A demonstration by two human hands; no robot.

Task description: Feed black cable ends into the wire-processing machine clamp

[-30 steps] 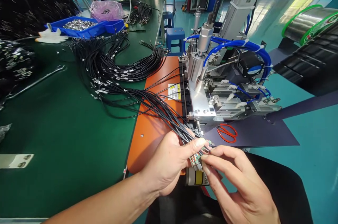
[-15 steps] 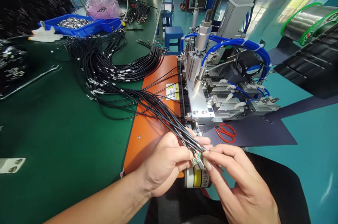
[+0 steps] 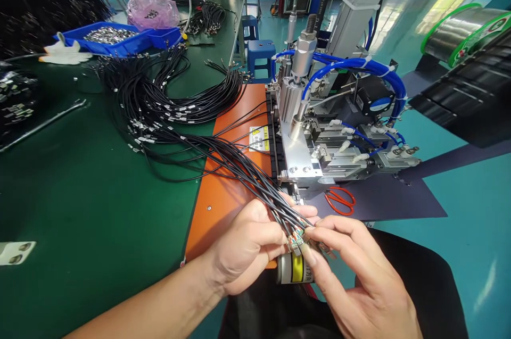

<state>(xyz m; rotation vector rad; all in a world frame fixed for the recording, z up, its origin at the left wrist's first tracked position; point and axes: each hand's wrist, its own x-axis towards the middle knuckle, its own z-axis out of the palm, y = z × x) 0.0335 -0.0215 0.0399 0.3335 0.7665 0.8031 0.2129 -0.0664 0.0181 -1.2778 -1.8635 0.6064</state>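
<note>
A bundle of thin black cables runs from the green table across the orange plate to my hands. My left hand is closed round the bundle close to its ends. Small metal connectors with coloured wires show at the cable ends, between both hands. My right hand pinches some of these ends between thumb and fingers; its fingertips partly hide them. Just beneath the connectors sits a round part with a yellow band, partly covered by my hands.
A metal machine with blue air hoses stands right of the orange plate. Red-handled scissors lie beside it. More black cables, blue trays and a pink bag are on the green table. A solder wire spool is at right.
My right thumb and fingers have shifted slightly at the cable ends, and the connectors sit a little differently between them. My left hand keeps its grip. The whole view has moved slightly.
</note>
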